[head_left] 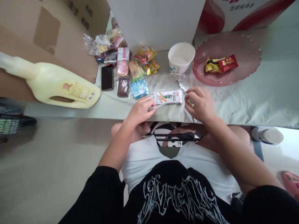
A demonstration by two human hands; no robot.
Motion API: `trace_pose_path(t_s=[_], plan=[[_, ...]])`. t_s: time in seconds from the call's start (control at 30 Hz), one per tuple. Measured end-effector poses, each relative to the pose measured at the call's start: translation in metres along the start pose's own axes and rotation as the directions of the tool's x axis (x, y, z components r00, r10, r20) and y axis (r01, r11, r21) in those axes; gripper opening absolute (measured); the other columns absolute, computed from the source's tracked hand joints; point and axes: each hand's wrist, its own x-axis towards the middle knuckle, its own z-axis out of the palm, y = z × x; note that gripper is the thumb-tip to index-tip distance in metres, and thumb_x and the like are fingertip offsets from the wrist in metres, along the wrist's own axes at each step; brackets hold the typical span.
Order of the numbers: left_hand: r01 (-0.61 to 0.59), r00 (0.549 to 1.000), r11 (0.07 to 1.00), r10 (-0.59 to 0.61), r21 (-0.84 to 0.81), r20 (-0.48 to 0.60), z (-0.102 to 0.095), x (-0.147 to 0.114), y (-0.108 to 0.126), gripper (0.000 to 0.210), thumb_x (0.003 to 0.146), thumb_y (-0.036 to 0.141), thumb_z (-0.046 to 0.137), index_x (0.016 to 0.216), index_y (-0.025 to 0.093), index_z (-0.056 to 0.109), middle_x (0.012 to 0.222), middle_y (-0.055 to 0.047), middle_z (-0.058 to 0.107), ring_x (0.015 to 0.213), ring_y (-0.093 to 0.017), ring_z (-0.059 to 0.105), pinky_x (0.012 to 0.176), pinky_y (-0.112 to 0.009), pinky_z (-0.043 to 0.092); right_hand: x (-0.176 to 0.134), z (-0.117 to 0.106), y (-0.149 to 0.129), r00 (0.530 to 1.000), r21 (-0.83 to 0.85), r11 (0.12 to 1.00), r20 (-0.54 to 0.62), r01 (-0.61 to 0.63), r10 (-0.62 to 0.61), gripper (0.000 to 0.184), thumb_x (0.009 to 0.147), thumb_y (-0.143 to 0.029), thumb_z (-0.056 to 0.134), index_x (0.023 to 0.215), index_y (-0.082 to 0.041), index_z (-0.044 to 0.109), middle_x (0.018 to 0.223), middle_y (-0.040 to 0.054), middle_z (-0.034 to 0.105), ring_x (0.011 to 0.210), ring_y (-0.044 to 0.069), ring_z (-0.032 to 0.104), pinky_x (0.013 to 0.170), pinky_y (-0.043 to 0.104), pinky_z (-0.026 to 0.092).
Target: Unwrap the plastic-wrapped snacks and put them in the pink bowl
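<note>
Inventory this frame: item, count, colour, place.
table: 1, greenish, centre
stick wrapper: 1, white, centre
film: uncounted, clear, behind stick wrapper
phone: 1, black, left centre
flat packet: 1, brown, beside phone
square packet: 1, blue, beside flat packet
other snacks: uncounted, mixed, back left
bowl: 1, pink, back right
cup: 1, white, beside bowl
sweets: 2, yellow, red, in bowl
bottle: 1, yellowish, far left
cartons: uncounted; brown, white, red; back
tub: 1, whitish, lower right
slipper: 1, pink, right edge
panda print: uncounted, black, white, below table
shirt: 1, black, bottom
shorts: 1, white, bottom
left hand: 1, bare, wrapper's left end
right hand: 1, bare, wrapper's right end
</note>
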Motion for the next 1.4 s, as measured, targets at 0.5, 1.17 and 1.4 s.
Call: trace_pose_path(t_s=[0.5,1.17,1.4], plan=[[-0.030,0.996,0.999,0.031,-0.011,0.078,0.020,-0.038,-0.001,0.018,0.092,0.017,0.055,0.075,0.020,0.059,0.087,-0.005,0.067,0.083,-0.019,0.059,0.080,-0.033,0.048,0.020,-0.022,-0.040,0.841,-0.308,0.939,0.540,0.151,0.042,0.032,0.099,-0.021,0.043,0.107,-0.015,0.073,0.104,0.0144,0.079,0.097,0.028,0.071,0.088,0.042,0.038],[0.672,0.735,0.738,-0.675,-0.062,-0.066,0.013,-0.003,-0.015,0.035,0.083,0.055,0.071,0.086,0.021,0.064,0.076,-0.005,0.067,0.072,-0.022,0.060,0.068,-0.032,0.042,0.050,0.015,-0.038,0.909,-0.206,0.978,0.402,-0.025,0.107,0.038,0.091,-0.037,0.066,0.123,-0.018,0.063,0.116,0.0148,0.072,0.109,0.034,0.062,0.089,0.041,0.040],[0.410,0.715,0.441,-0.698,-0.799,-0.018,0.037,0.013,-0.012,0.028,0.088,0.048,0.063,0.079,0.022,0.057,0.080,-0.001,0.063,0.066,-0.013,0.058,0.052,-0.023,0.041,0.030,0.018,-0.029,0.973,-0.178,0.984,0.230,0.013,0.028,0.027,0.093,-0.035,0.063,0.116,-0.021,0.065,0.111,0.0145,0.064,0.096,0.030,0.057,0.080,0.041,0.043]])
